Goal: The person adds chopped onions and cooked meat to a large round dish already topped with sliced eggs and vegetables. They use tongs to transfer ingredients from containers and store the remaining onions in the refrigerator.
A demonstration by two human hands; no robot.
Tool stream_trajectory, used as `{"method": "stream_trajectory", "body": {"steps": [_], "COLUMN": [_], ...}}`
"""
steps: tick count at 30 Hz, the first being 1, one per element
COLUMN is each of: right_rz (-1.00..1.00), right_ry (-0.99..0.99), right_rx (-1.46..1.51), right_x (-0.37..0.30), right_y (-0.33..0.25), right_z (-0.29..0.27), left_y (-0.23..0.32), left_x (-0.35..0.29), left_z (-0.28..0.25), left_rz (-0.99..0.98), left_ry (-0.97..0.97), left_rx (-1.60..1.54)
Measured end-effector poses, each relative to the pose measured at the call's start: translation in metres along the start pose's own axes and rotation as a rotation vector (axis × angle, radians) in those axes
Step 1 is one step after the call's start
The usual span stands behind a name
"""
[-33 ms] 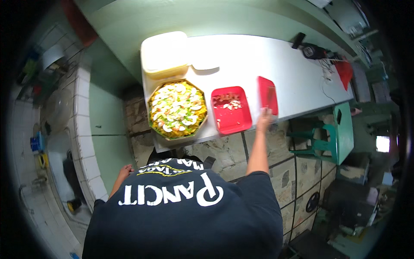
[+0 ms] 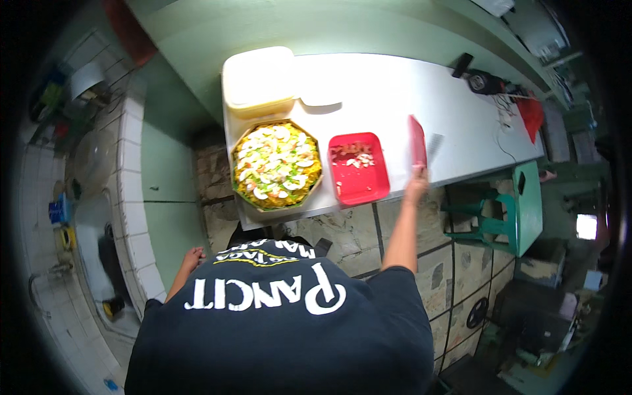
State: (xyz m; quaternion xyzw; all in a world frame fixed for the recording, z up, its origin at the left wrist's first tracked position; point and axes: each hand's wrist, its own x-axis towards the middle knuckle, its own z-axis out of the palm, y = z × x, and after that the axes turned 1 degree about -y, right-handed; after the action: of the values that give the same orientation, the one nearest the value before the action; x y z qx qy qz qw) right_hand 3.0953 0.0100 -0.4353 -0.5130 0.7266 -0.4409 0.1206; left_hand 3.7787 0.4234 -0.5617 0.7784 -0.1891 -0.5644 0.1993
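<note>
My right hand [image 2: 417, 176], arm stretched forward over the table's front edge, grips the near end of a flat red plastic lid [image 2: 418, 141]. The lid is tilted up and shows almost edge-on, with a shadow beside it on the white table. Just left of it stands a red rectangular container [image 2: 359, 187] holding chopped reddish and whitish pieces. Further left is an eight-sided tray of yellow noodles [image 2: 276, 164] topped with egg slices and green bits. My left hand [image 2: 193, 257] stays low by my left side, away from the table, fingers loosely bent, nothing visible in it.
A pale lidded tub [image 2: 259, 80] sits at the table's back left, a white lid [image 2: 322, 101] beside it. Cables and a black device [image 2: 482, 82] lie at the far right. A green stool [image 2: 490, 220] stands right of the table; a tiled sink counter [image 2: 131, 197] runs along the left.
The red lid has been turned from nearly flat to almost edge-on, and my right hand has shifted slightly right with it. My left hand has stayed low at my side.
</note>
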Motion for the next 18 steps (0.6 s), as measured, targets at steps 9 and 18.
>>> {"method": "stream_trajectory", "body": {"steps": [9,18], "right_rz": [0.342,0.395], "right_ry": [0.309,0.126], "right_rx": [0.753,0.128], "right_x": [0.007,-0.065], "right_y": [-0.092,-0.051], "right_z": [-0.081,0.001], "left_y": [0.26,0.472], "left_x": [-0.024,-0.093], "left_z": [0.052,0.288], "left_rz": [0.9,1.566], "left_ry": [0.659,-0.044], "left_rx": [0.291,0.719]}}
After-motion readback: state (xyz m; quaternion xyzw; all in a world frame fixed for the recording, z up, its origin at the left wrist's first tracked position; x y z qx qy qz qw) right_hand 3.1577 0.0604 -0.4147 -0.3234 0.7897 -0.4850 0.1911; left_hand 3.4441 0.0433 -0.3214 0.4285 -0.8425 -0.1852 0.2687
